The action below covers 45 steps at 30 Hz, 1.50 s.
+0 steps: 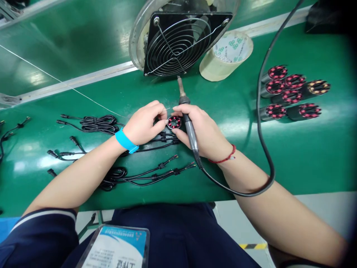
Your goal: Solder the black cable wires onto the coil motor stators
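Note:
My right hand (205, 130) is closed around a soldering iron (190, 130), its metal tip pointing away from me toward the fan. The same hand's thumb and fingertips rest at the side of a small round motor stator (174, 122) with red windings. On the stator's other side, my left hand (146, 123) is pinched on thin solder wire (166, 108), whose short end sticks out past the fingers. The wire's long run comes in from the upper left. Black cables (164, 139) with stripped ends lie just below the stator, partly hidden by my left hand.
A fan (177, 44) with a wire guard stands behind the iron, beside a large tape roll (226, 56). Several wound stators (291, 96) stand at the right. Coiled black cables (99, 124) lie at left. The iron's cord (260, 111) loops over my right forearm.

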{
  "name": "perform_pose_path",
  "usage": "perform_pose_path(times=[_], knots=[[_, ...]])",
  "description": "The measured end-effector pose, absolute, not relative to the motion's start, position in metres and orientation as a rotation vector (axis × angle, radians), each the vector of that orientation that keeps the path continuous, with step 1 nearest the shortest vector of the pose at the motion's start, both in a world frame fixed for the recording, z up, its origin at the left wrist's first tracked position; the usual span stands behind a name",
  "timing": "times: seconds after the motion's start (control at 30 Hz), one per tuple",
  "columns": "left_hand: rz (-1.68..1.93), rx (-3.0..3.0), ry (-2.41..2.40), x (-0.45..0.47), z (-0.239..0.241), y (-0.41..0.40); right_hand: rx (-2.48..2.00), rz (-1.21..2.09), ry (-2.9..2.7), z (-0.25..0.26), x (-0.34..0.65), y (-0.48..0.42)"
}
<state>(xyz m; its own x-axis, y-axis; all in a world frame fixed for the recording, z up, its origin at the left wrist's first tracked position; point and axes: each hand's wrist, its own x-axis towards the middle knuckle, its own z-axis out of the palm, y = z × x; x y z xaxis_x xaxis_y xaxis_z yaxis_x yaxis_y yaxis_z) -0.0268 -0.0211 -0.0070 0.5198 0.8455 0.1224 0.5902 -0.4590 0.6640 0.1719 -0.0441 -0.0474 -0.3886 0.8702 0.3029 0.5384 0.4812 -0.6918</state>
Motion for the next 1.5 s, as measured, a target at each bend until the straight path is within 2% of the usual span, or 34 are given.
perform_pose_path(times=[0.17, 0.4, 0.7, 0.9, 1.07, 1.13, 1.3, 1.4, 1.5], knots=[[0.684, 2.105, 1.357, -0.033, -0.004, -0.016, -1.121, 0.615, -2.146, -0.044, 0.174, -0.044], [0.369, 2.024, 1.209, -0.033, -0.007, -0.016, -1.123, 0.59, -2.14, -0.045, 0.173, -0.044], [0.592, 1.813, 1.317, -0.027, -0.014, -0.01, -1.101, 0.628, -2.117, -0.047, 0.17, -0.045], [0.52, 2.004, 1.268, -0.024, -0.014, -0.009, -1.106, 0.677, -2.114, -0.044, 0.17, -0.045], [0.606, 1.889, 1.388, -0.03, -0.007, -0.008, -1.113, 0.697, -2.124, -0.04, 0.175, -0.044], [0.542, 1.916, 1.359, -0.034, -0.002, -0.011, -1.12, 0.71, -2.114, -0.04, 0.178, -0.042], [0.018, 2.175, 1.124, -0.033, 0.008, -0.023, -1.117, 0.75, -2.065, -0.038, 0.183, -0.041], [0.013, 2.155, 1.142, -0.03, 0.009, -0.026, -1.161, 0.77, -1.971, -0.035, 0.183, -0.042], [0.19, 1.971, 1.171, -0.031, 0.008, -0.024, -1.15, 0.778, -1.81, -0.035, 0.18, -0.044]])
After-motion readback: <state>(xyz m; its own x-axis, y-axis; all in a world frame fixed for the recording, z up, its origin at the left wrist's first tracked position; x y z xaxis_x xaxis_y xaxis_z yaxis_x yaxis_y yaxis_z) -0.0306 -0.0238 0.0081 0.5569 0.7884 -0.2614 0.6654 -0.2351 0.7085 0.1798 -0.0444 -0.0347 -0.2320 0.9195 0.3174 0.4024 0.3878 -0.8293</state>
